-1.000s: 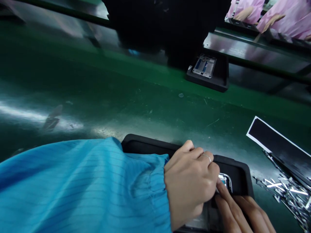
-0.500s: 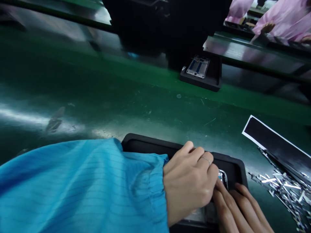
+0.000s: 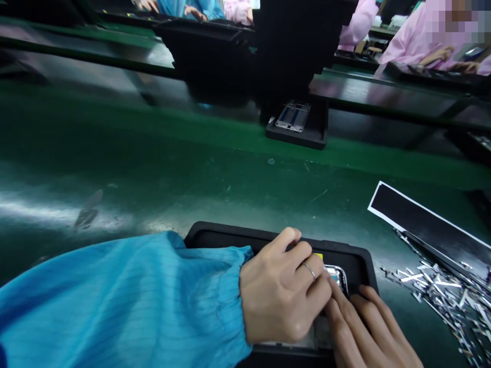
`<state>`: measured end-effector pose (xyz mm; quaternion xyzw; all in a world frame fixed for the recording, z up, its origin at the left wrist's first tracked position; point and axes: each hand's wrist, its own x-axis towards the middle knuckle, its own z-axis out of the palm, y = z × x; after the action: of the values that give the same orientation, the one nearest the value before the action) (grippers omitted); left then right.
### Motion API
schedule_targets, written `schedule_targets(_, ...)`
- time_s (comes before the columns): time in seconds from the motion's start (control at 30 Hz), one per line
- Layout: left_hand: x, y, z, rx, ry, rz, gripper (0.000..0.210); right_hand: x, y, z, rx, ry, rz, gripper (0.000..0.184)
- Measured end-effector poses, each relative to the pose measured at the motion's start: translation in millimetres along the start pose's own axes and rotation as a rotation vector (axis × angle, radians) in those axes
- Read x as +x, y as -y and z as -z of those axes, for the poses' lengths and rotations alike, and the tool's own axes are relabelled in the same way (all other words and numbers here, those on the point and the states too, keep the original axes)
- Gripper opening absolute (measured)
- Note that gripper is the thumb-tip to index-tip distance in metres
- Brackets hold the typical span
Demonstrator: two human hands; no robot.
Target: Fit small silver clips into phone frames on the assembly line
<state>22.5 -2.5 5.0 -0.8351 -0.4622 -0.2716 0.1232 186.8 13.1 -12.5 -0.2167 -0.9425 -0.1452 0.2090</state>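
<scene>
Blue sleeve fabric (image 3: 123, 301) fills the lower left of the frame and ends at the left hand (image 3: 282, 294), which lies knuckles-up with its fingers curled down onto a phone frame (image 3: 336, 276) seated in a black tray (image 3: 356, 260) at the bottom centre. A thin ring (image 3: 309, 270) sits on one finger of that hand. Whether the curled fingers pinch anything under them cannot be told; they press on the part rather than wrap it. Just to the right, the right hand (image 3: 368, 332) comes in from the bottom edge with its fingers stretched out flat and close together, the tips touching the phone frame beside the left knuckles and resting on the tray. The tray lies on a green tabletop (image 3: 153, 168). Further up, near the centre, a second black tray (image 3: 297, 134) carries another phone frame (image 3: 292, 115) under a dark machine housing (image 3: 291, 46). At the right edge lie a black strip with a white border (image 3: 425, 225) and a heap of shiny peeled scraps (image 3: 445, 296). People in pink coats (image 3: 406, 41) work in the upper right.
</scene>
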Motion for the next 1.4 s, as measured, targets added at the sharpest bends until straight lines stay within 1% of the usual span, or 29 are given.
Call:
schedule_targets(0.1, -1, 0, -0.9, -0.005, -0.012, -0.013, 0.028, 0, 1, -2, -0.017, -0.018, 0.007, 0.024)
schedule_targets(0.17, -1, 0, -0.4, -0.039, 0.011, 0.041, 0.029, 0, 0, -2, -0.015, -0.014, 0.016, 0.025)
schedule_targets(0.23, -1, 0, 1.5, -0.128, 0.099, 0.157, 0.03, 0, 0, -2, -0.016, -0.01, 0.036, 0.024)
schedule_targets(0.33, 1, 1, 5.8, -0.297, 0.255, 0.372, 0.029, 0, -2, -1, -0.028, 0.005, 0.065, 0.023)
schedule_targets(0.4, 2, 1, 7.4, -0.361, 0.276, 0.44, 0.026, -1, -3, -1, -0.019, 0.008, 0.066, 0.022)
schedule_targets(0.47, 1, 1, 6.8, -0.367, 0.269, 0.418, 0.024, -1, -4, -1, 0.012, -0.003, 0.052, 0.021)
schedule_targets(0.57, -1, 2, 2.8, -0.268, 0.226, 0.273, 0.026, -2, -5, -1, 0.049, -0.004, 0.037, 0.021)
schedule_targets(0.67, -2, 2, -1.0, -0.15, 0.082, 0.124, 0.032, -3, -5, -1, 0.045, 0.017, 0.038, 0.023)
schedule_targets(0.73, -1, 3, -2.4, -0.123, 0.014, 0.078, 0.031, -4, -5, -1, 0.04, 0.014, 0.039, 0.023)
schedule_targets(0.77, -1, 3, -3.0, -0.121, 0.001, 0.07, 0.03, -4, -5, -1, 0.038, 0.006, 0.039, 0.023)
schedule_targets(0.87, 0, 2, -4.7, -0.106, 0.016, 0.071, 0.028, -3, -5, -2, 0.028, -0.014, 0.043, 0.024)
schedule_targets(1.07, -1, 0, -5.5, -0.055, 0.012, 0.081, 0.031, -1, -5, -2, 0.031, -0.021, 0.045, 0.024)
schedule_targets(1.17, 0, 0, -4.3, -0.044, 0.032, 0.104, 0.033, -2, -5, -1, 0.026, -0.019, 0.066, 0.024)
schedule_targets(1.33, -2, 1, -5.3, -0.029, 0.039, 0.102, 0.038, -2, -7, -2, 0.025, -0.01, 0.087, 0.026)
schedule_targets(1.4, -4, 1, -5.2, -0.028, 0.067, 0.107, 0.038, -1, -8, -2, 0.035, -0.004, 0.08, 0.027)
